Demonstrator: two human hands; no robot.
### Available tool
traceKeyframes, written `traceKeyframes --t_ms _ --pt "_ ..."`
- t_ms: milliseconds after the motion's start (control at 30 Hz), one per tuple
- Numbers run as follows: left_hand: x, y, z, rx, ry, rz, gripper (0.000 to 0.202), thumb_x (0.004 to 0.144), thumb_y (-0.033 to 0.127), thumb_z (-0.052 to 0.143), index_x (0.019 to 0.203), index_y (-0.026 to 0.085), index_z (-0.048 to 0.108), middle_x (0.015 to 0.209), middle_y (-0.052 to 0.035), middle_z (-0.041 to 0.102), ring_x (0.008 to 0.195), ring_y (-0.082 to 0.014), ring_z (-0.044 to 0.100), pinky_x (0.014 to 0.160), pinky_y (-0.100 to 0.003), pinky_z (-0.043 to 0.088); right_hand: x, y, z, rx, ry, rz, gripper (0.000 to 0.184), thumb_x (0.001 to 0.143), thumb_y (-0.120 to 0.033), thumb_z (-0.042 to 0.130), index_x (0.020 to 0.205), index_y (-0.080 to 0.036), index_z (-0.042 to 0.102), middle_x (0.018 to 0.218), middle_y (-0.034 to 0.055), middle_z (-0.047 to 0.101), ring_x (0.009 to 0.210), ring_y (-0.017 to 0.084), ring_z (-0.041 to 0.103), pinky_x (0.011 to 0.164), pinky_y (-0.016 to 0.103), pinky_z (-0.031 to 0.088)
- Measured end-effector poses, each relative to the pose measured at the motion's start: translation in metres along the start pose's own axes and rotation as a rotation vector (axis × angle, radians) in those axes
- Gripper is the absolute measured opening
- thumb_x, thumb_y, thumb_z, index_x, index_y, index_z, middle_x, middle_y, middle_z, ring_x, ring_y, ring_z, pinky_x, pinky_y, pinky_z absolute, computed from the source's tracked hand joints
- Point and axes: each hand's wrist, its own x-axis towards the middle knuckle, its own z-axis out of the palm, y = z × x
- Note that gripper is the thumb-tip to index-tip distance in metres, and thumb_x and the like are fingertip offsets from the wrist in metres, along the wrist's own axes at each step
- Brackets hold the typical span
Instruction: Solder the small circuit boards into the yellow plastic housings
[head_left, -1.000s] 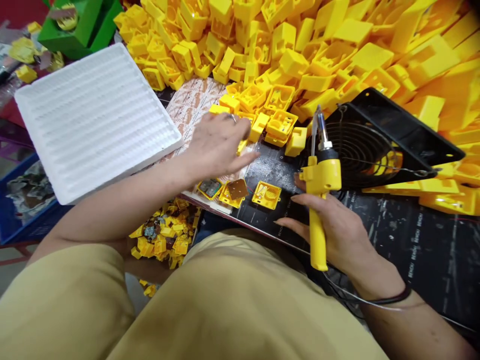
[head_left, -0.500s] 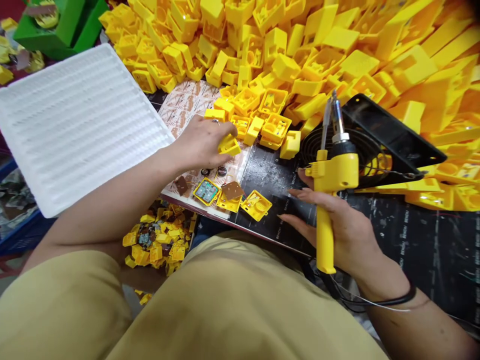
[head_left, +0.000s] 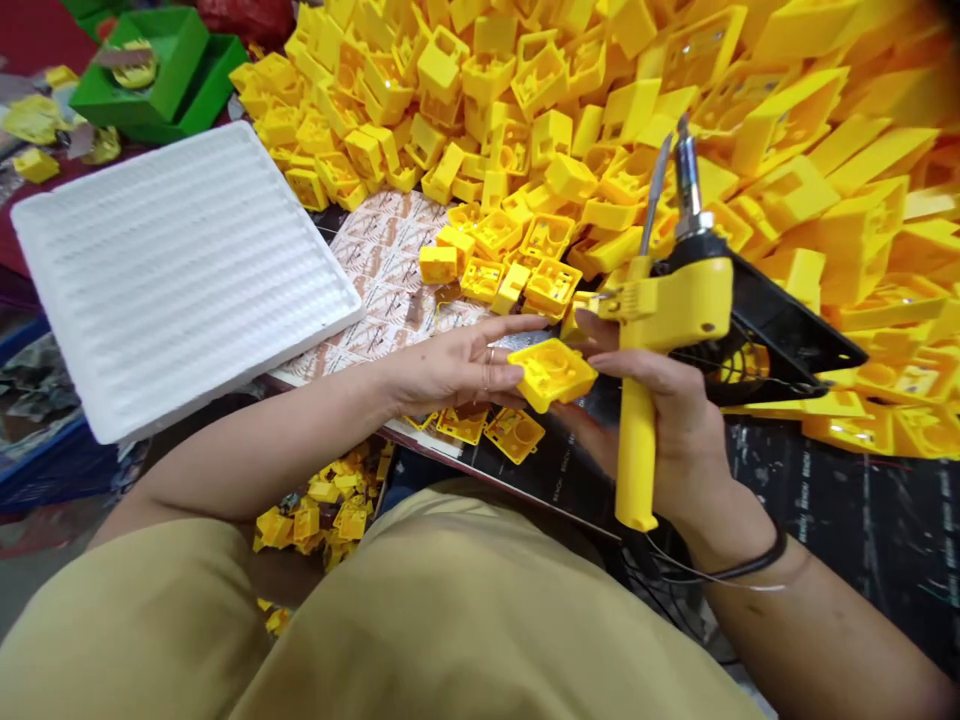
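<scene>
small square yellow housing (head_left: 551, 372), hollow side up, pinched in the left hand (head_left: 450, 372) above the counter (head_left: 825, 500) edge. the right hand (head_left: 675, 440) grips a soldering gun (head_left: 679, 300). earlier the left hand was out by the pile (head_left: 525, 100).

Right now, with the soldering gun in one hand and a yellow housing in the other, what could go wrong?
1. The soldering gun in the right hand points its tip up close to the pile of yellow housings; if it is hot, it could scar one.
2. The left hand pinches the yellow housing with fingertips only, so it may slip onto the loose parts below.
</scene>
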Motion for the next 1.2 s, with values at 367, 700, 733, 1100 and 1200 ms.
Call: traceKeyframes --t_ms 367,700,733,1100,1200 --pt "-0.018 0.034 -0.016 1.565 0.433 0.189 0.032 0.092 0.03 0.049 0.118 0.02 0.066 0.107 -0.0087 0.071 0.101 -0.0219 0.064 0.092 -0.039 0.048 -0.008 0.01 0.006 -0.41 -0.09 -0.054 0.034 0.088 -0.032 0.066 0.115 -0.019 0.05 0.097 0.0067 0.067 0.079 0.018 0.068 0.065 0.026 0.053" --pt "0.019 0.051 -0.055 1.644 0.665 0.235 0.016 0.081 0.024 0.06 0.088 0.016 0.072 0.091 -0.0047 0.069 0.095 -0.0209 0.064 0.092 -0.038 0.048 -0.002 0.026 -0.011 -0.199 -0.401 -0.134 0.027 0.093 -0.026 0.057 0.117 -0.02 0.048 0.102 0.0065 0.066 0.101 0.021 0.063 0.099 0.044 0.046" --pt "0.016 0.053 -0.056 1.494 0.668 0.287 0.015 0.08 0.024 0.061 0.086 0.015 0.072 0.088 -0.0041 0.07 0.09 -0.019 0.065 0.089 -0.037 0.049 -0.001 0.029 -0.012 -0.14 -0.443 -0.13 0.028 0.093 -0.025 0.056 0.118 -0.02 0.047 0.103 0.0066 0.065 0.102 0.021 0.062 0.097 0.043 0.048" --pt "0.0 0.057 -0.04 0.87 0.449 0.201 0.009 0.08 0.022 0.064 0.082 0.014 0.07 0.078 -0.0006 0.069 0.075 -0.013 0.067 0.076 -0.029 0.054 -0.004 0.028 0.003 -0.296 -0.315 -0.132 0.027 0.091 -0.026 0.06 0.115 -0.018 0.05 0.093 0.0079 0.067 0.079 0.02 0.064 0.076 0.036 0.055" --pt "0.009 0.047 -0.027 1.135 0.182 0.021 0.016 0.077 0.018 0.065 0.091 0.016 0.072 0.077 -0.0004 0.07 0.073 -0.013 0.066 0.07 -0.025 0.05 -0.013 0.02 0.004 -0.368 -0.286 -0.088 0.029 0.09 -0.025 0.062 0.115 -0.018 0.051 0.092 0.008 0.066 0.077 0.021 0.065 0.073 0.036 0.055"
